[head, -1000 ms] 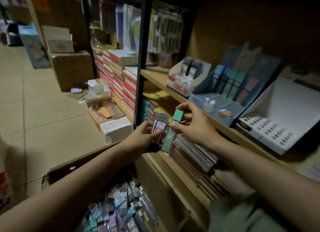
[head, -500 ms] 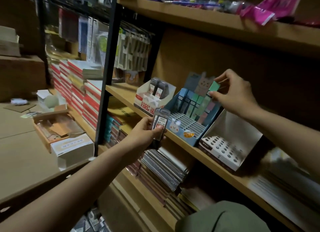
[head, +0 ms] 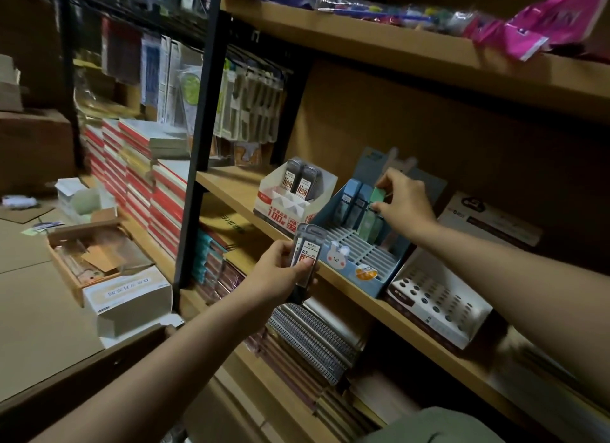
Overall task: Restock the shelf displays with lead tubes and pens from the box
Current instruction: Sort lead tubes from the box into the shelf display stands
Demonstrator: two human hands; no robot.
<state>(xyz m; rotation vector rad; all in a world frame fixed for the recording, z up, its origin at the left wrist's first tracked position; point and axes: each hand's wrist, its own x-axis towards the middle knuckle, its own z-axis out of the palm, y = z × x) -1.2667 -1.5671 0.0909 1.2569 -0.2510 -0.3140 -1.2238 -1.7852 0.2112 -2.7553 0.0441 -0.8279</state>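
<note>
My right hand (head: 404, 203) pinches the green tube (head: 374, 208); I'd seat it straight down into the blue display (head: 350, 271)'s back row, left hand (head: 280, 274) gripping grey tubes (head: 305, 251).

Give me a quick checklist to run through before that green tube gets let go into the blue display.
1. Right hand has a grip on the green tube: ok.
2. Tube is over the back row of the blue display, beside the other tubes: ok.
3. Tube is fully seated in its slot: cannot tell, the bottom is hidden.
4. Free slots remain in front: ok.
5. Left hand has a firm grip on the dark lead tubes: ok.
6. White display has room for those: ok.
</note>
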